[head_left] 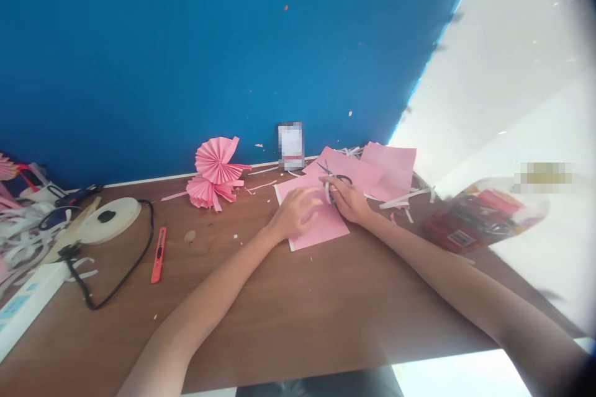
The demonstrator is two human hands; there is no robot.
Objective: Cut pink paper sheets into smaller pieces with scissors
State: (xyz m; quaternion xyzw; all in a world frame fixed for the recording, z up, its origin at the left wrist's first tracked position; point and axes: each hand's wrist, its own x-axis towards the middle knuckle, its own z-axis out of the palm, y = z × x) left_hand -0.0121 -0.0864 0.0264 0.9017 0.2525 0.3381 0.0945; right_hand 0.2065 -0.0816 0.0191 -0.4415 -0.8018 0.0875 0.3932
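A sheet of pink paper (321, 232) lies on the table with a narrow white strip along its left edge. Over this sheet is my left hand (298, 211), fingers apart and slightly bent, with nothing seen in it. My right hand (349, 201) is closed at the sheet's right side, around the dark handles of a pair of scissors (343, 178) whose blades point away to the left. A curled white strip (328, 192) shows by its fingertips. More pink sheets (391, 164) lie behind my right hand, partly overlapping.
Pink pleated paper fans (218, 161) stand by the blue wall, left of a small card-like object (291, 146). Leftward are a red box cutter (159, 254), a tape roll (112, 220), a black cable (121, 282) and a power strip (32, 307). A plastic bag (479, 217) sits right.
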